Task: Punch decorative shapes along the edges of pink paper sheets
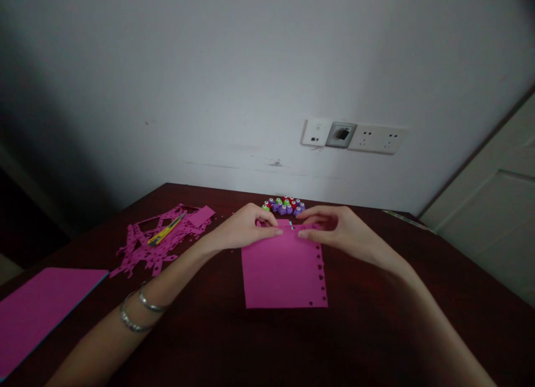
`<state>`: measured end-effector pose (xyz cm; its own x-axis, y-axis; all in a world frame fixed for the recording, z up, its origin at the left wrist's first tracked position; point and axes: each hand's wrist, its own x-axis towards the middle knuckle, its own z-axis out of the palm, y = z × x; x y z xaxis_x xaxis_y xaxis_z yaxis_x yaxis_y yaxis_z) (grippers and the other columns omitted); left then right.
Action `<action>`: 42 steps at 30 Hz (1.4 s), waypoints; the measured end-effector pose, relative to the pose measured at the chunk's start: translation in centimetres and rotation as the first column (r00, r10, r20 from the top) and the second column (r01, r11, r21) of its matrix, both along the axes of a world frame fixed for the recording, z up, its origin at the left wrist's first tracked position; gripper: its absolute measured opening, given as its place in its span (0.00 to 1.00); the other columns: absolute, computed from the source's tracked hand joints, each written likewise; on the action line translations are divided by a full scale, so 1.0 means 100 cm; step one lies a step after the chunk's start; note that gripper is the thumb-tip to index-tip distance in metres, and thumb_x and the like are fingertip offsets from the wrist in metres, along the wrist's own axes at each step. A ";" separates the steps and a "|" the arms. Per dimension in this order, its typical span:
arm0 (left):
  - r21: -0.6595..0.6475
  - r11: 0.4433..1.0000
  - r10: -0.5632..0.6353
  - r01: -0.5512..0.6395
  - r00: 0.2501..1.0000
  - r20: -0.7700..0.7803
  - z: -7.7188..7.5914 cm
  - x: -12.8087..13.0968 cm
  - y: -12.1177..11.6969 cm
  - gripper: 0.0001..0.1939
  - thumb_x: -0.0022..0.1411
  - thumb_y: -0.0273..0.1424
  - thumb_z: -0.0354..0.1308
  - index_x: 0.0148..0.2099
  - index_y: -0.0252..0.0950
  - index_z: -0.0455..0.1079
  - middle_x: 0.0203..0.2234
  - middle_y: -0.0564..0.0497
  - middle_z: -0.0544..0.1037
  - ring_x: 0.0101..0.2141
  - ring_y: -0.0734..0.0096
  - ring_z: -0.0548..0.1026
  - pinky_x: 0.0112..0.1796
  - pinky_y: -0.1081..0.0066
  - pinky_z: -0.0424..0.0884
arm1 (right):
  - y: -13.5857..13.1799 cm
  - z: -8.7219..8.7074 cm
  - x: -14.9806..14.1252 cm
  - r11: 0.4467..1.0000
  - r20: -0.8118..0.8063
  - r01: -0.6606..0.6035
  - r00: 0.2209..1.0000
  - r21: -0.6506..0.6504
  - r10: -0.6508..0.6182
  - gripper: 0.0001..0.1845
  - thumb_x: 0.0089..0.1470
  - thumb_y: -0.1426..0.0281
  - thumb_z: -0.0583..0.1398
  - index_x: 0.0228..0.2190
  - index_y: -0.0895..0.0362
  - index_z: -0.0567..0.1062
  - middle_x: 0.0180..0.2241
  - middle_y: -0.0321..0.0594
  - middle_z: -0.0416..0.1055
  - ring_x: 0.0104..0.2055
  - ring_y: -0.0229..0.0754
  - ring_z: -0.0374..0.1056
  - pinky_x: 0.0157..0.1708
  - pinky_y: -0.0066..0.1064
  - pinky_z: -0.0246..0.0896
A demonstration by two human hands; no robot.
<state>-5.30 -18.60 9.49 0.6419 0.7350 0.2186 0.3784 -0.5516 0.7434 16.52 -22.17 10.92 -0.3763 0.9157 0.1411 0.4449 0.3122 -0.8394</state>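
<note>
A pink paper sheet (282, 273) is in front of me, with small punched holes down its right edge and one near the bottom right corner. My left hand (251, 226) pinches its top edge on the left, thumb on the near face. On the right of the same edge, my right hand (334, 226) grips the sheet between thumb and curled fingers. Between the two thumbs a small pale blue and white bit (291, 224) shows at the edge; I cannot make out what it is. Behind the hands stands a cluster of small purple, green and red craft punches (284, 207).
Left on the dark wooden table (209, 331) lies a heap of pink paper scraps (142, 245) with a yellow utility knife (167, 229) on top. A pink stack of sheets (45, 303) lies nearer. A thin strip (407, 220) rests at the back right, before the wall.
</note>
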 end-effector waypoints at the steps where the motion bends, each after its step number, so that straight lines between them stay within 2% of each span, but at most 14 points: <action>1: -0.050 0.999 0.006 -0.003 0.999 0.045 -0.003 0.000 0.003 0.12 0.54 0.37 0.56 0.30 0.33 0.73 0.22 0.53 0.72 0.24 0.78 0.64 0.25 0.76 0.58 | 0.002 0.001 0.002 0.999 -0.030 0.010 0.999 -0.035 -0.011 0.20 0.40 0.61 0.65 0.37 0.56 0.75 0.32 0.41 0.74 0.33 0.40 0.68 0.31 0.31 0.63; 3: -0.150 0.989 0.025 -0.004 0.991 0.135 -0.009 0.004 0.006 0.11 0.53 0.37 0.57 0.30 0.32 0.73 0.23 0.52 0.72 0.24 0.78 0.64 0.25 0.76 0.58 | 0.005 -0.001 0.005 0.994 -0.058 0.006 0.998 -0.113 -0.013 0.19 0.40 0.61 0.65 0.35 0.57 0.75 0.31 0.40 0.74 0.31 0.40 0.69 0.30 0.31 0.64; 6: -0.254 0.967 0.066 -0.002 0.968 0.243 -0.019 0.011 0.005 0.10 0.52 0.35 0.59 0.30 0.32 0.72 0.23 0.52 0.73 0.24 0.79 0.65 0.26 0.76 0.59 | 0.009 -0.007 0.005 0.981 -0.038 0.005 0.999 -0.194 -0.013 0.14 0.41 0.61 0.65 0.29 0.57 0.77 0.24 0.38 0.73 0.23 0.36 0.66 0.22 0.28 0.60; 8: -0.285 0.958 0.066 0.016 0.960 0.272 -0.023 0.015 0.004 0.10 0.51 0.35 0.60 0.29 0.32 0.72 0.23 0.52 0.73 0.24 0.79 0.65 0.26 0.76 0.60 | 0.009 -0.010 0.004 0.979 -0.007 0.007 1.000 -0.202 -0.008 0.13 0.42 0.60 0.64 0.27 0.57 0.77 0.20 0.36 0.70 0.19 0.33 0.62 0.17 0.25 0.56; 11: -0.316 0.947 0.027 0.058 0.965 0.259 -0.023 0.015 0.001 0.09 0.50 0.35 0.61 0.30 0.33 0.73 0.24 0.52 0.73 0.24 0.79 0.66 0.27 0.75 0.60 | 0.007 -0.009 0.004 0.979 0.022 -0.030 0.999 -0.202 0.035 0.13 0.42 0.60 0.64 0.28 0.57 0.77 0.19 0.34 0.69 0.18 0.31 0.60 0.16 0.24 0.53; 17: -0.322 0.938 -0.061 0.131 0.974 0.220 -0.020 0.015 -0.004 0.12 0.50 0.36 0.61 0.31 0.31 0.73 0.21 0.54 0.71 0.22 0.81 0.63 0.24 0.76 0.57 | 0.005 -0.009 0.003 0.976 0.080 -0.161 0.982 -0.149 0.174 0.12 0.42 0.61 0.64 0.23 0.59 0.76 0.17 0.30 0.63 0.18 0.28 0.53 0.17 0.22 0.46; 22: -0.300 0.942 -0.096 0.152 0.976 0.194 -0.019 0.020 -0.010 0.11 0.53 0.36 0.58 0.30 0.31 0.72 0.18 0.56 0.67 0.20 0.82 0.59 0.22 0.77 0.54 | 0.007 -0.013 -0.002 0.953 0.102 -0.274 0.952 -0.132 0.288 0.13 0.44 0.60 0.62 0.23 0.59 0.76 0.18 0.30 0.62 0.20 0.29 0.52 0.20 0.24 0.46; 27: -0.327 0.924 -0.126 0.197 0.966 0.227 -0.016 0.019 -0.012 0.08 0.52 0.32 0.59 0.28 0.31 0.71 0.20 0.55 0.69 0.23 0.81 0.62 0.25 0.77 0.56 | 0.003 -0.012 -0.006 0.940 0.100 -0.311 0.940 -0.139 0.326 0.13 0.45 0.61 0.62 0.22 0.59 0.74 0.17 0.28 0.57 0.19 0.28 0.47 0.18 0.23 0.41; 35: -0.417 0.848 -0.244 0.327 0.939 0.241 -0.010 0.017 -0.014 0.05 0.52 0.26 0.58 0.25 0.30 0.68 0.18 0.57 0.66 0.22 0.82 0.61 0.25 0.76 0.55 | -0.004 -0.007 -0.009 0.905 0.112 -0.392 0.904 -0.166 0.412 0.10 0.46 0.65 0.62 0.24 0.60 0.73 0.18 0.28 0.57 0.20 0.29 0.49 0.19 0.22 0.44; 42: -0.454 0.819 -0.256 0.352 0.931 0.261 -0.008 0.018 -0.016 0.05 0.51 0.26 0.59 0.24 0.30 0.67 0.18 0.58 0.65 0.21 0.83 0.60 0.25 0.76 0.55 | -0.006 -0.005 -0.010 0.898 0.097 -0.408 0.899 -0.163 0.427 0.09 0.44 0.65 0.63 0.24 0.60 0.74 0.18 0.28 0.59 0.20 0.28 0.51 0.18 0.22 0.46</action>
<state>-3.52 -20.23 8.69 0.8350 0.5499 0.0201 0.0856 -0.1659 0.9824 15.48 -22.75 10.46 -0.7345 0.6770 -0.0469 0.4039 0.3806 -0.8319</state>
